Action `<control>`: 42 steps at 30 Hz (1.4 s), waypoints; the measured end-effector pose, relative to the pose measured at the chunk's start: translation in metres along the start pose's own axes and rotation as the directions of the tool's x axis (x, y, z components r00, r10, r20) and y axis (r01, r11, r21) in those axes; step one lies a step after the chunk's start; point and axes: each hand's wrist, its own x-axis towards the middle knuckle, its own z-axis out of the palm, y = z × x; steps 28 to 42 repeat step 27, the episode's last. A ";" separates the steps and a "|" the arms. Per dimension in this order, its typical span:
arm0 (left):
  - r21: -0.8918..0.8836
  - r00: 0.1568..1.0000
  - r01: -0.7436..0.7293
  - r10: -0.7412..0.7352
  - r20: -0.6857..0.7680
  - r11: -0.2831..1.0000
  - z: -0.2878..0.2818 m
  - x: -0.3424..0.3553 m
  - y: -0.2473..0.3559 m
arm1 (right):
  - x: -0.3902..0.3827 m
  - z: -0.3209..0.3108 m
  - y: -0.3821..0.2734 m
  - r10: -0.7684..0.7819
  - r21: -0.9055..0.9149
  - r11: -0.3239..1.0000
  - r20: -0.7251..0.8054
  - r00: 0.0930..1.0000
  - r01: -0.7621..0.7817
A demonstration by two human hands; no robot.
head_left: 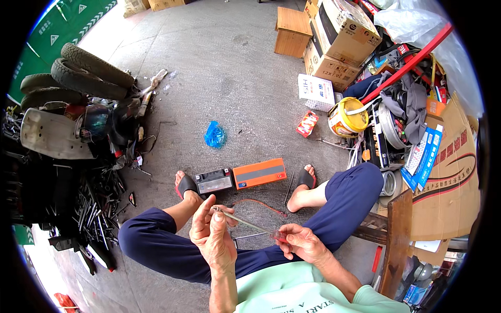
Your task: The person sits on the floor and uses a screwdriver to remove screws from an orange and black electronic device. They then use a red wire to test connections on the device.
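Note:
My right hand (308,244) is closed round the clear red handle of a screwdriver (249,224), held above my lap. The shaft points up and left to my left hand (215,235). There my thumb and fingers pinch at the tip end, where a small metal bit shows; what it is I cannot make out. On the ground between my feet lie a black battery (214,186) and, touching its right end, an orange battery (259,173) with a grey stripe. A reddish cable (261,202) curves on the floor just this side of them.
A blue plastic bag (214,134) lies farther out. Tyres (88,73) and scattered metal tools (96,219) are heaped at left. At right stand cardboard boxes (339,39), a yellow bucket (348,117) and a wooden stool (396,240). A thin rod (289,188) lies beside my right foot.

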 end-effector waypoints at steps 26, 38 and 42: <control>-0.082 0.952 0.292 -0.297 -0.069 0.953 -0.036 0.002 -0.019 | -0.015 -0.006 0.001 -0.088 -0.253 0.966 -0.121 0.989 0.055; -0.074 0.956 0.281 -0.286 -0.066 0.957 -0.039 0.002 -0.023 | -0.016 -0.009 0.000 -0.096 -0.268 0.962 -0.128 0.987 0.058; -0.074 0.956 0.281 -0.286 -0.066 0.957 -0.039 0.002 -0.023 | -0.016 -0.009 0.000 -0.096 -0.268 0.962 -0.128 0.987 0.058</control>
